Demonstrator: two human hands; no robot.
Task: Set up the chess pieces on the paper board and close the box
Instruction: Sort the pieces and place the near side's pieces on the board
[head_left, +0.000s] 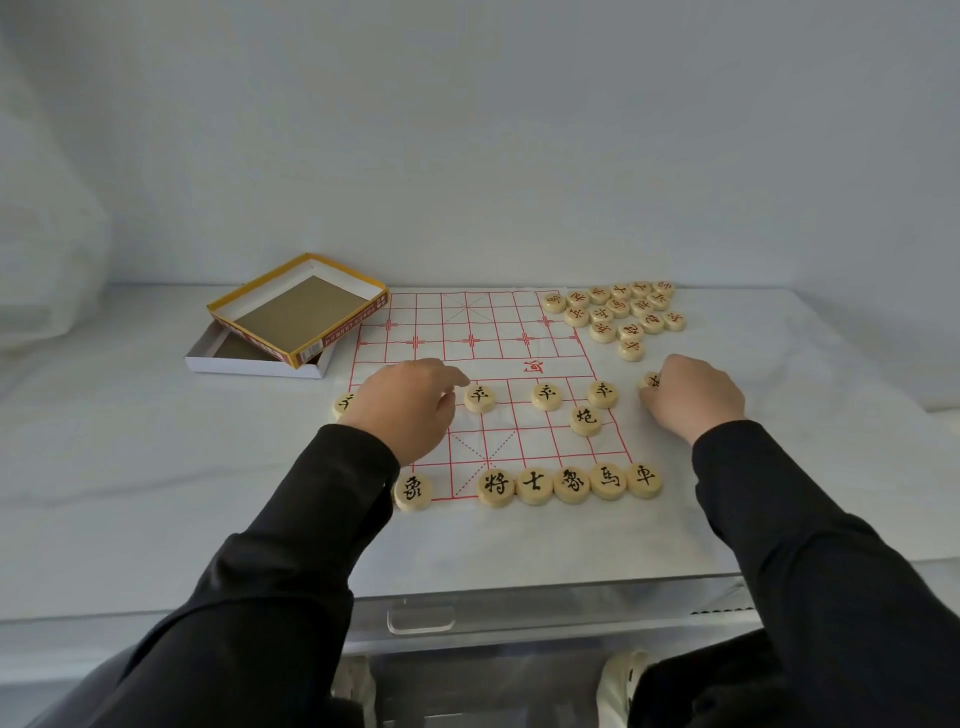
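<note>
A white paper board (467, 322) with red grid lines lies on the table. Black-lettered wooden discs stand along its near edge (571, 484) and in a row further up (546, 396). My left hand (405, 405) hovers over the board's left part, fingers loosely curled beside a black disc (479, 397); whether it holds anything is hidden. My right hand (691, 395) rests just right of the board and pinches a black-lettered disc (650, 381). A pile of red-lettered discs (621, 312) lies at the board's far right corner. The open yellow box lid (298, 306) leans on the white box tray (249, 358).
The table is covered in white cloth and backs onto a white wall. A clear plastic drawer front with a handle (421, 618) runs under the table's near edge. Black sleeves cover both forearms.
</note>
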